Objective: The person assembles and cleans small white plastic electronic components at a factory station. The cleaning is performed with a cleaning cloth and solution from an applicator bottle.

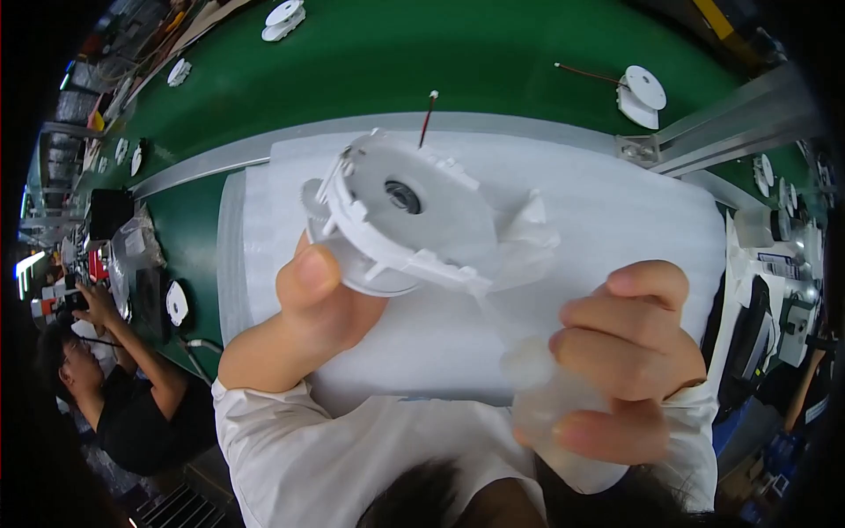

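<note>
My left hand [321, 295] is closed on the lower left edge of a round white plastic housing [440, 216], thumb in front. The housing is tilted, with a dark ring in the hole at its centre and clip-like tabs along its rim. A small white gear [312, 201] shows at its left side. Behind it a thin red-and-dark wire [428, 119] rises to a white connector. Lower right, my right hand [629, 352] curls around a translucent whitish bottle-like object [572, 431], blurred by motion. A pale, smeared shape lies between the housing and that hand; I cannot make it out.
White foam sheeting [607, 194] covers the work surface. Beyond a metal rail [493, 123] runs a green belt [493, 53] carrying similar white parts, one a wired assembly [642, 92]. A co-worker [132, 387] sits at left. A metal post [748, 119] stands at right.
</note>
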A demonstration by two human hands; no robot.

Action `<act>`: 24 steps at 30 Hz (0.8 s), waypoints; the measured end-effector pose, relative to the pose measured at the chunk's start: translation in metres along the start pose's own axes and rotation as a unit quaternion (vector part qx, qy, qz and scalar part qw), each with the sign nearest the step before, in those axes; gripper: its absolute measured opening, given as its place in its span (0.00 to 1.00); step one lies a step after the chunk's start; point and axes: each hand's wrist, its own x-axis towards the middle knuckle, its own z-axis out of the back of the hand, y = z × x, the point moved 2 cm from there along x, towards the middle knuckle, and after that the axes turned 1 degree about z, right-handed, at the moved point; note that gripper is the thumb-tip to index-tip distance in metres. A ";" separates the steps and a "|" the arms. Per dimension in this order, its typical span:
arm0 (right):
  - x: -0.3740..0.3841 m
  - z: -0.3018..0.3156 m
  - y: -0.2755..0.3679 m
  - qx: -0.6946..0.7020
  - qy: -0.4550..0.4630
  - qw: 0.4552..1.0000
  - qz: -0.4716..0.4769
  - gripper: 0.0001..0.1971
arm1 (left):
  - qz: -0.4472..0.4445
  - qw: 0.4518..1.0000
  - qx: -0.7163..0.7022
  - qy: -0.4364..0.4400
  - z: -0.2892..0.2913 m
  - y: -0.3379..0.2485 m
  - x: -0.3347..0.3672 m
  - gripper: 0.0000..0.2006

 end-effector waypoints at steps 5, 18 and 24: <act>0.002 -0.013 -0.013 0.018 -0.085 0.991 0.097 0.13 | -0.090 0.993 -0.065 -0.046 0.017 0.004 0.006 0.38; 0.008 -0.037 -0.011 0.033 -0.218 0.973 0.070 0.22 | -0.111 0.746 0.601 -0.265 0.146 -0.059 0.128 0.24; 0.011 -0.033 -0.010 0.058 -0.229 0.969 0.075 0.24 | 0.018 0.515 0.815 -0.265 0.109 -0.061 0.162 0.34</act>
